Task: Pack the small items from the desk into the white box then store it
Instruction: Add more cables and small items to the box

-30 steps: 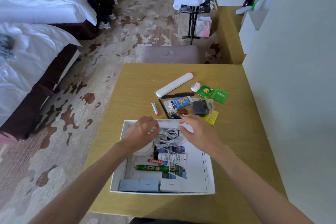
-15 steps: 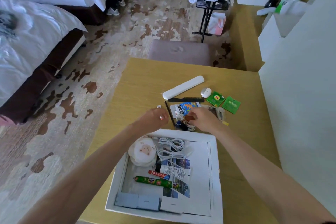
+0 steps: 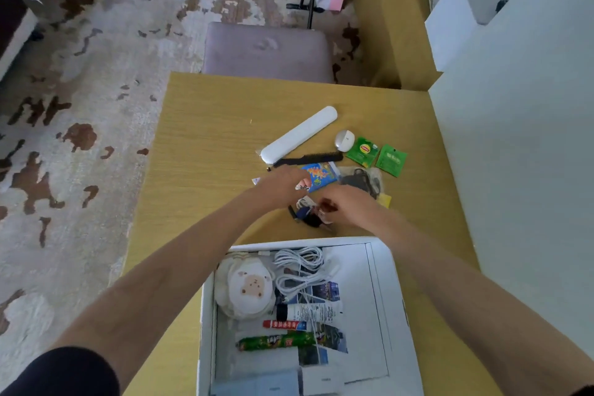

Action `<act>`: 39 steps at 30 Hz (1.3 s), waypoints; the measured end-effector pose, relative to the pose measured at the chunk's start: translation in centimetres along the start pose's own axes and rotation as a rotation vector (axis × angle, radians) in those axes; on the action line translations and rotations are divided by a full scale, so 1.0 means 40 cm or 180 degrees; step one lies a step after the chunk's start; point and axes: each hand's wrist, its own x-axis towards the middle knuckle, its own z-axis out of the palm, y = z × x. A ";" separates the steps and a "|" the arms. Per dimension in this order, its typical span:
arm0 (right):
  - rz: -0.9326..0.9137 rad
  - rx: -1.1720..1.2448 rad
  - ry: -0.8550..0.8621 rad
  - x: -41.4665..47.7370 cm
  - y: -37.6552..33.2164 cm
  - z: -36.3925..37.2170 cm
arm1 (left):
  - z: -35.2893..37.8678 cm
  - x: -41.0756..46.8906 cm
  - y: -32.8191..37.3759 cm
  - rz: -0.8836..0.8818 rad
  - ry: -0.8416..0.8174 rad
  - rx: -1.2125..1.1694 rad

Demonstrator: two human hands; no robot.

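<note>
While the part-filled white box (image 3: 394, 292) sits open at the near edge of the desk (image 3: 205, 138), both hands gather small items (image 3: 321, 174) just beyond it, the right hand (image 3: 348, 206) pinching a reddish-brown piece (image 3: 328, 205), the left hand (image 3: 283, 184) too blurred to read, so next likely comes a short carry into the box.

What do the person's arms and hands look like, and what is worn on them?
Both forearms are bare. The left hand and right hand wear no gloves, and no watch or bracelet shows at the wrists. A black sleeve covers the left upper arm at the bottom edge.
</note>
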 end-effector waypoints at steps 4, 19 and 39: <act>-0.0050 0.0534 0.0372 -0.075 0.029 -0.025 | 0.029 0.046 0.016 0.0411 -0.0325 0.0412; 0.0161 0.3327 0.2416 -0.341 0.001 -0.088 | 0.100 0.015 0.078 0.0743 -0.0527 0.1556; -0.1335 0.2080 0.0559 -0.438 -0.267 0.160 | 0.082 -0.626 0.211 -0.0909 0.1549 -0.1629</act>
